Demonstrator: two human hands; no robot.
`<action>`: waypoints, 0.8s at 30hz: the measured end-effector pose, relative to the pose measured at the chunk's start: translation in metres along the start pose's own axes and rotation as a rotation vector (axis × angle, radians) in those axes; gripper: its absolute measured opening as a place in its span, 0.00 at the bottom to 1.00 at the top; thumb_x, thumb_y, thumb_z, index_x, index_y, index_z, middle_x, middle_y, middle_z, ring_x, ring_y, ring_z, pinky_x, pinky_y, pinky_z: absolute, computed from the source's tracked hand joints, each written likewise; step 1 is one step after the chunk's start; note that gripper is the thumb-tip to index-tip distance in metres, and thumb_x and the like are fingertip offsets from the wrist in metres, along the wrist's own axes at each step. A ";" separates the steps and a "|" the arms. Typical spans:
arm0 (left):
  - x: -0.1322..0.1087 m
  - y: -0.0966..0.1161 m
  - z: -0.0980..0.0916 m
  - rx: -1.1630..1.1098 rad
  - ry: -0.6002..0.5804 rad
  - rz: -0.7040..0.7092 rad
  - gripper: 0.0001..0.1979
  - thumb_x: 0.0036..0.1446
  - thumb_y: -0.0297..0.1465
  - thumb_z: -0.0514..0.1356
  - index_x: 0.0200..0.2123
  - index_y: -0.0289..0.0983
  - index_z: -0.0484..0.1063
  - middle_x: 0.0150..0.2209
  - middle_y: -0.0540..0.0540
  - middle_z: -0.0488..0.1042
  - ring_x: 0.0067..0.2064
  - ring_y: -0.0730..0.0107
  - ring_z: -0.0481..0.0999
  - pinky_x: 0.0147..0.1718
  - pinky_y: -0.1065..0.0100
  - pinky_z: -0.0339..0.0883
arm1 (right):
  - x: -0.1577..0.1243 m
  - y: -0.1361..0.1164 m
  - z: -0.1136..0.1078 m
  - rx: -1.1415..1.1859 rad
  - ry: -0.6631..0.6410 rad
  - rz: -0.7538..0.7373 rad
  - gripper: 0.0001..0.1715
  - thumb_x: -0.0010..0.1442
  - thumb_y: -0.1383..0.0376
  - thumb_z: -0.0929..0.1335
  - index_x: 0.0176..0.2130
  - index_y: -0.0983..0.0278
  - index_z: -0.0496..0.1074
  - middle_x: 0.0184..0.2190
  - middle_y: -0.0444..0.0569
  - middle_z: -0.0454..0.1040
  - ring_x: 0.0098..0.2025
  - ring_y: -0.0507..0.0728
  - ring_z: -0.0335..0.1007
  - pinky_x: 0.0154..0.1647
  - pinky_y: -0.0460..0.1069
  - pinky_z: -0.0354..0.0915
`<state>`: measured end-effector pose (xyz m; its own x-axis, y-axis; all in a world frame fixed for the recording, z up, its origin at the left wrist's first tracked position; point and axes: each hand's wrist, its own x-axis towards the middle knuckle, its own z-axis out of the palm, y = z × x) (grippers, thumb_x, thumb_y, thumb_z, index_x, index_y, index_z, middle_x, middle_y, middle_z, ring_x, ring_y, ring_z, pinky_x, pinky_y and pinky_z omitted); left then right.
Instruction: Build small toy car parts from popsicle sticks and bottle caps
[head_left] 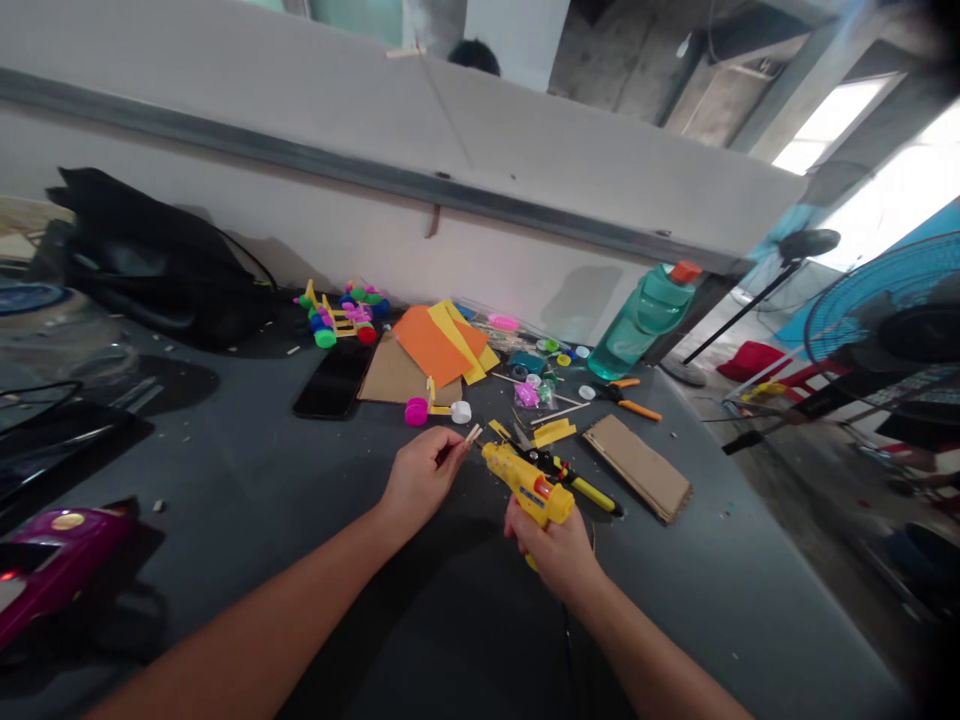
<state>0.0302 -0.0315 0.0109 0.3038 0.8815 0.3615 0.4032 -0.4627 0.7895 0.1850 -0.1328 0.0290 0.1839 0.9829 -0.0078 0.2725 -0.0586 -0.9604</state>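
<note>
My right hand [556, 548] is wrapped round the handle of a yellow hot glue gun [529, 485], its nozzle pointing left. Between the thumb and fingers of my left hand [424, 475] are small pale wooden sticks [473, 434], their ends close to the nozzle. Just beyond them stands a small wheeled piece with a magenta wheel [416, 411], a white wheel [460, 412] and a yellow frame. Behind the glue gun lie pliers with yellow-and-black handles [592, 495] and a folded yellow piece [554, 432].
Orange card [431, 345] and brown cardboard lie at the back beside a black phone [330, 380] and colourful wheeled models [337, 320]. A green bottle [637, 320], orange-handled pliers [637, 405] and a cardboard stack [637, 468] are right. A purple device [60, 560] sits left.
</note>
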 end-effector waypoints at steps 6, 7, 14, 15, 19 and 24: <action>-0.001 -0.001 0.000 0.020 0.005 0.034 0.12 0.59 0.36 0.52 0.27 0.37 0.68 0.25 0.51 0.69 0.28 0.74 0.65 0.29 0.72 0.58 | 0.000 0.000 0.000 -0.033 -0.013 -0.007 0.08 0.49 0.67 0.64 0.20 0.63 0.66 0.16 0.42 0.65 0.18 0.50 0.60 0.21 0.45 0.59; -0.001 -0.001 0.000 0.020 0.008 0.037 0.12 0.59 0.35 0.52 0.27 0.37 0.68 0.25 0.51 0.69 0.28 0.74 0.66 0.29 0.72 0.58 | 0.000 0.000 -0.001 -0.036 -0.016 -0.008 0.08 0.48 0.67 0.64 0.19 0.63 0.66 0.16 0.42 0.65 0.18 0.50 0.60 0.21 0.45 0.58; 0.000 0.000 -0.001 0.015 0.005 0.050 0.11 0.59 0.35 0.52 0.27 0.37 0.69 0.25 0.51 0.69 0.28 0.74 0.66 0.29 0.72 0.58 | 0.001 0.006 -0.001 -0.053 -0.013 -0.005 0.08 0.49 0.67 0.63 0.20 0.63 0.66 0.16 0.42 0.65 0.18 0.49 0.60 0.20 0.44 0.58; 0.000 0.000 -0.001 0.015 0.002 0.051 0.11 0.59 0.34 0.52 0.27 0.37 0.69 0.25 0.51 0.69 0.28 0.74 0.66 0.29 0.72 0.58 | 0.001 0.007 0.000 -0.056 -0.014 0.000 0.08 0.49 0.67 0.63 0.20 0.63 0.65 0.16 0.42 0.65 0.18 0.49 0.60 0.20 0.44 0.58; 0.000 0.001 -0.001 0.019 0.009 0.051 0.11 0.59 0.34 0.52 0.27 0.37 0.69 0.25 0.51 0.69 0.28 0.74 0.66 0.29 0.72 0.58 | 0.001 0.009 0.001 -0.048 -0.019 -0.006 0.08 0.50 0.66 0.64 0.20 0.63 0.63 0.16 0.41 0.63 0.18 0.49 0.59 0.19 0.44 0.57; 0.000 0.000 -0.001 0.025 0.002 0.065 0.12 0.59 0.35 0.51 0.27 0.37 0.69 0.26 0.50 0.69 0.28 0.73 0.66 0.29 0.72 0.59 | 0.000 0.010 0.001 -0.030 0.001 0.016 0.09 0.49 0.65 0.65 0.20 0.63 0.62 0.15 0.41 0.62 0.17 0.49 0.58 0.18 0.44 0.56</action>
<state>0.0296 -0.0314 0.0112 0.3285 0.8498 0.4123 0.4042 -0.5210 0.7518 0.1863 -0.1330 0.0193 0.1891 0.9817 -0.0227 0.2979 -0.0794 -0.9513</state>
